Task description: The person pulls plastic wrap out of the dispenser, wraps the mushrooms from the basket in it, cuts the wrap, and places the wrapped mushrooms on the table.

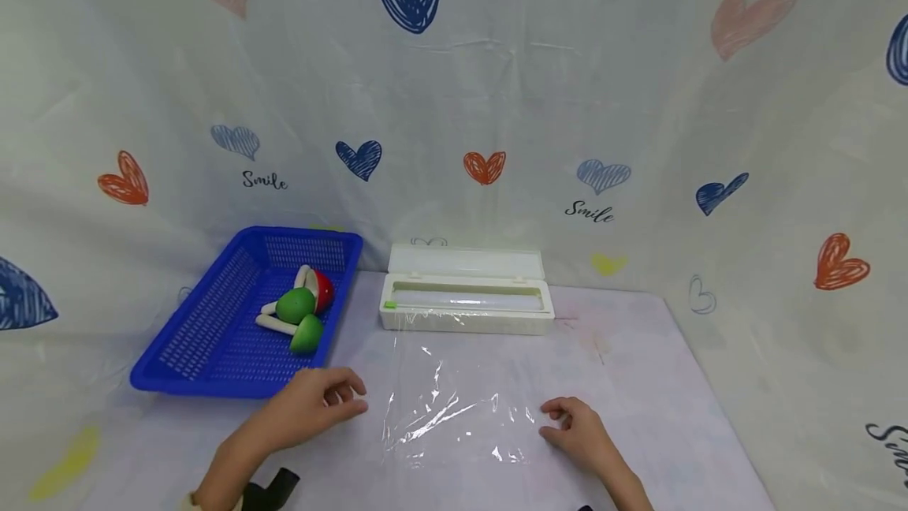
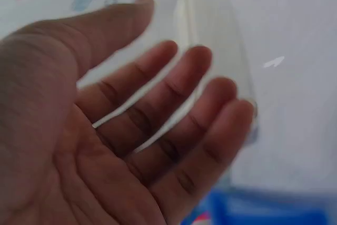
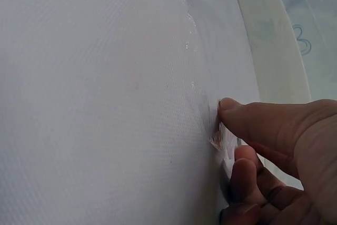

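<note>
Taking the middle of the film as our clock's centre in the head view, we see the clear plastic film [image 1: 454,416] spread and crinkled on the white tabletop [image 1: 653,393]. Our left hand [image 1: 315,408] lies at nine o'clock, just beside the film's edge, its thumb and loosely bent fingers apart and holding nothing. Our right hand [image 1: 580,436] sits near three o'clock at the opposite edge. The right wrist view shows crinkled film at its thumb tip and near its curled fingers, but we cannot tell whether they clamp it.

At twelve o'clock stands a white box [image 1: 468,322], its lid [image 1: 464,262] raised at the back, with a pale roll [image 1: 468,300] inside and a small green piece [image 1: 390,304] at the left end. It blocks the way straight on, between the film and the heart-printed backdrop [image 1: 525,101].

At ten o'clock a blue basket [image 1: 184,385] crowds our left side, its near edge close behind our left hand. Towards its three o'clock side lie a red-and-white toy [image 1: 324,290] and two green toys [image 1: 295,305] with white stems. A black object [image 1: 273,490] shows beside our left wrist, around eight o'clock.
</note>
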`<state>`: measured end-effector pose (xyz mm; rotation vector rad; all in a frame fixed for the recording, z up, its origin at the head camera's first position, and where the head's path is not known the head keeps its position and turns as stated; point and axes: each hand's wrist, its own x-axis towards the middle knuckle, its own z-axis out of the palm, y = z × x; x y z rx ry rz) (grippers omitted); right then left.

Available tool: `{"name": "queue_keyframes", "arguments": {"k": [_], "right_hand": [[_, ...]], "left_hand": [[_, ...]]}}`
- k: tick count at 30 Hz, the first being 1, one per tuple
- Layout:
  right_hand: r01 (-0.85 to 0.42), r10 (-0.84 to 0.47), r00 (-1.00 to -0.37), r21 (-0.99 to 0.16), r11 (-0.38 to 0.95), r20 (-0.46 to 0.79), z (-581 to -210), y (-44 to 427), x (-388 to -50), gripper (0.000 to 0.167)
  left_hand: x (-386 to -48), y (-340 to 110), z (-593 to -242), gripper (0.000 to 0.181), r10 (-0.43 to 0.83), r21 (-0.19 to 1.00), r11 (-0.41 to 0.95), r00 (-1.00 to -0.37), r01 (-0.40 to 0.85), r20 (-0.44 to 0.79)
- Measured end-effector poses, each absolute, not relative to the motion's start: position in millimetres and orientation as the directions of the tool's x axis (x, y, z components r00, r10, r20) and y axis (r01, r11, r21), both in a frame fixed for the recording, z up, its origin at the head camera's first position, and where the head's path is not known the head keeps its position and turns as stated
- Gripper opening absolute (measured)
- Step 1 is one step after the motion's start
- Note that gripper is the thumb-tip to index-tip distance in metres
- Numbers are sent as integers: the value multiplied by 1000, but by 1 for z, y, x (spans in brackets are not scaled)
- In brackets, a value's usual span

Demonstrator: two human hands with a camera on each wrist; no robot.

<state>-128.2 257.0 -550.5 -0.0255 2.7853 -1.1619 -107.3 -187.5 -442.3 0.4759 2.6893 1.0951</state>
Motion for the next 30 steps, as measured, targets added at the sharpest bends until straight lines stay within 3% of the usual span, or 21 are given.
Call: {"name": "queue_keyframes", "arguments": {"k": [3, 9, 14, 19, 25, 30], "right_hand": [[20, -68, -993, -714, 700, -94, -551, 256, -128, 28], [15, -51, -996, -715, 699, -71, -551, 258, -128, 28], [-12, -73, -996, -731, 682, -51, -556, 258, -125, 29], [-15, -80, -995, -734, 679, -54, -557, 258, -125, 28], [-10, -62, -997, -716, 698, -46, -555, 257, -124, 28], [-3, -65, -996, -715, 699, -60, -556, 256, -121, 29]], "left_hand": [[-122, -207, -423, 23, 338, 698, 675, -941, 239, -5], [-154, -243, -411, 20, 289, 798, 523, -943, 300, 165], [-177, -270, -411, 23, 243, 761, 561, -944, 325, 224], [-204, -297, -415, 30, 183, 748, 599, -958, 286, 220], [-234, -319, -436, 46, 111, 732, 661, -986, 168, 125], [-254, -325, -454, 40, 126, 686, 717, -991, 127, 52]]}}
